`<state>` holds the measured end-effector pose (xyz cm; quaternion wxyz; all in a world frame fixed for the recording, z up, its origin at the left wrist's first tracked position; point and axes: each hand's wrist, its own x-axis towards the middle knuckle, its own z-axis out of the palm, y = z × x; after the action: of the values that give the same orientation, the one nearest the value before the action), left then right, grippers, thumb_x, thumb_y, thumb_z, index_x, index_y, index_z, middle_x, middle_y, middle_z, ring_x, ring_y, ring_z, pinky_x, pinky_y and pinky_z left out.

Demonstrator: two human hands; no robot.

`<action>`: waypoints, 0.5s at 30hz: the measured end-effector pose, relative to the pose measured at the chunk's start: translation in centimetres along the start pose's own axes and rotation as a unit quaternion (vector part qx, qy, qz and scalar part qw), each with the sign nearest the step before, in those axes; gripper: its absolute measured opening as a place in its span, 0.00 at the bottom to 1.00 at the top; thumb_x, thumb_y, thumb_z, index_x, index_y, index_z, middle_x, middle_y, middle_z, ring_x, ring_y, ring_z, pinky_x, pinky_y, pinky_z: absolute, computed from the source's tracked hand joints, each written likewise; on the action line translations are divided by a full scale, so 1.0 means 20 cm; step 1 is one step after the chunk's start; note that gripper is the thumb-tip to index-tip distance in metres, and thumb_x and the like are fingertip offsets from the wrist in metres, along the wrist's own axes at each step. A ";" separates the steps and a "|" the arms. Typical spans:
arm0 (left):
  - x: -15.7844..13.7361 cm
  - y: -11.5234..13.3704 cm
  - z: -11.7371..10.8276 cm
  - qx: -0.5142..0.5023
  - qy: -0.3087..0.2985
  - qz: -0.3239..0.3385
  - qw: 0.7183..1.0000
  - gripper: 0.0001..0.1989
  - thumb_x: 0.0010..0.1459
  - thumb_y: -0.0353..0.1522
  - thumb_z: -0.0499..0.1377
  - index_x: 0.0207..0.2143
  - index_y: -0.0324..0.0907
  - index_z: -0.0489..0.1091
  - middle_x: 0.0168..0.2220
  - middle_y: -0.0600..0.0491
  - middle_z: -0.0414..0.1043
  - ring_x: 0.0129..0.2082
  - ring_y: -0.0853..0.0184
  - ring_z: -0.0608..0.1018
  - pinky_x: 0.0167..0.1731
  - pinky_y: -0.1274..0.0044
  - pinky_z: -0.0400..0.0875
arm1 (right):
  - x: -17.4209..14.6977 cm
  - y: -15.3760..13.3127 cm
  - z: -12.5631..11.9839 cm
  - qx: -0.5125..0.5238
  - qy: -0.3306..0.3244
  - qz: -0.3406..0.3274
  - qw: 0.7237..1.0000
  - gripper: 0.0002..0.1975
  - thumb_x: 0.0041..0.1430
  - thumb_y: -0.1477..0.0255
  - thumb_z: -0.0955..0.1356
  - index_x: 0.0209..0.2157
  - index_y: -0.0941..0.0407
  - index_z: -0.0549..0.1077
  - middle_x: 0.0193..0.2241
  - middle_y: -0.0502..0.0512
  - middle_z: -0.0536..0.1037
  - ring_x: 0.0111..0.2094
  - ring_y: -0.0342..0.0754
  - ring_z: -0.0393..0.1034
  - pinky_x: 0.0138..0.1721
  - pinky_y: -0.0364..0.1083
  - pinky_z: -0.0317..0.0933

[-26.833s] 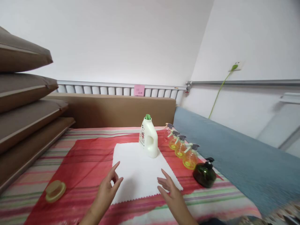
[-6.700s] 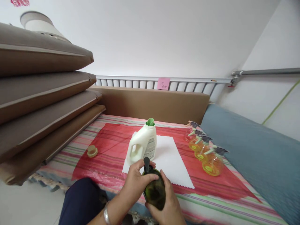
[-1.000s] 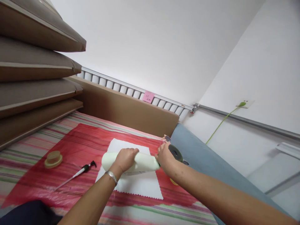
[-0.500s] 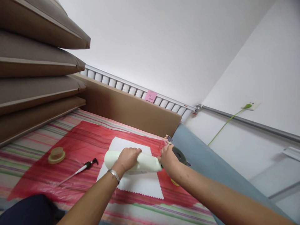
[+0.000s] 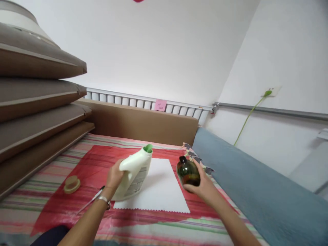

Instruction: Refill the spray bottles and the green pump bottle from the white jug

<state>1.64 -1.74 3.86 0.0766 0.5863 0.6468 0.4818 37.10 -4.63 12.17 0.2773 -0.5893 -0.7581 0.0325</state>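
Observation:
My left hand [image 5: 114,177] is closed round the handle of a pale detergent jug [image 5: 133,179]. Its green-lined mouth points up and to the right, and its base is by the left edge of a white sheet with a zigzag border [image 5: 164,191]. In my right hand [image 5: 202,181] is a dark pump bottle without its pump [image 5: 189,172], tilted with its neck toward the upper left. A gap separates the two containers. The pump dispenser [image 5: 89,201] lies beside my left wrist, partly covered by it. Left of that sits a yellowish cap [image 5: 71,184].
Red plastic film [image 5: 99,160] lies under the sheet on a striped cloth [image 5: 179,232]. Brown cushions [image 5: 41,92] are stacked at the left. A brown board [image 5: 143,124] stands before a radiator [image 5: 120,99]. A blue-grey padded edge [image 5: 238,174] runs along the right.
The jug has gone from lying tipped to more upright, mouth raised. My right hand has brought the dark bottle off to the right of the jug. The camera view has levelled.

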 end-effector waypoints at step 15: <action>0.06 -0.02 0.35 -0.181 0.047 -0.036 0.982 0.15 0.45 0.36 0.56 0.35 0.37 0.70 0.31 0.50 0.74 0.31 0.65 0.75 0.31 0.76 0.69 | -0.69 0.24 0.54 0.395 -0.053 0.112 0.910 0.48 0.43 0.61 0.67 0.60 0.58 0.36 0.60 0.64 0.54 0.59 0.54 0.50 0.58 0.50 0.48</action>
<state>5.66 3.01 0.44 0.1682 0.5162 0.5722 0.6146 38.50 -12.67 -3.98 0.4411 -0.5104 -0.6260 0.3912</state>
